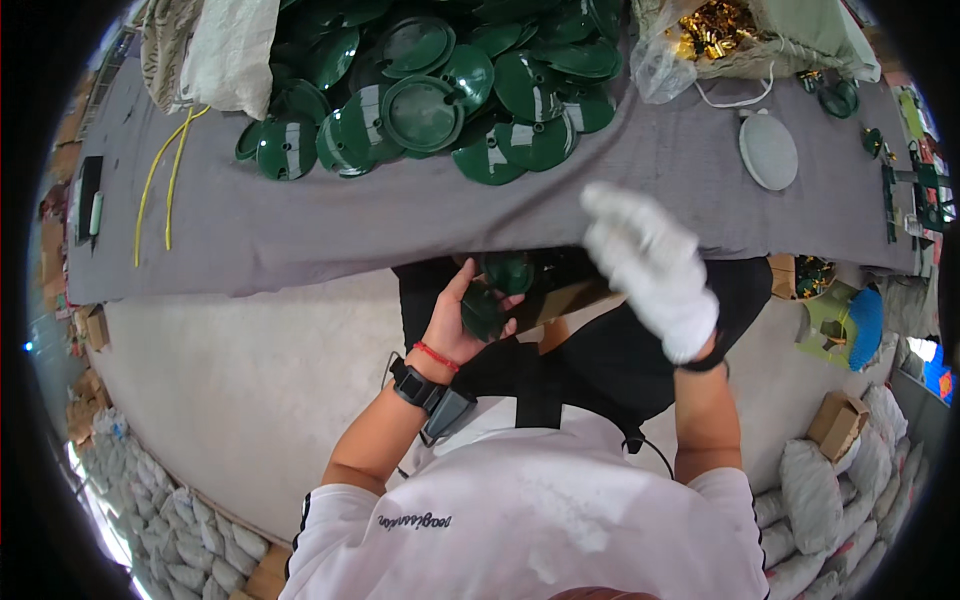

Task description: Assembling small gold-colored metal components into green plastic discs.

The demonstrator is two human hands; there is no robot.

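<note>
My left hand point(458, 322) is bare and closed on a dark green round lid point(484, 314), thumb and fingers around its edge. Just beyond it, below the table's front edge, sits another dark green round piece point(508, 271), partly in shadow. Both are at the left end of an open box point(572, 300) by my lap. To the right, my right hand point(645, 265) wears a white glove and is raised near the table edge. Motion blurs its fingers, and nothing can be made out in them. A heap of glossy green round lids point(425, 112) covers the table's far middle.
On the grey-covered table point(330, 222) lie yellow cords point(172, 180) at the left and a pale round disc point(769, 150) at the right. An open sack point(715, 35) holds shiny gold pieces. Filled bags point(810, 490) and a cardboard box point(838, 425) stand on the floor.
</note>
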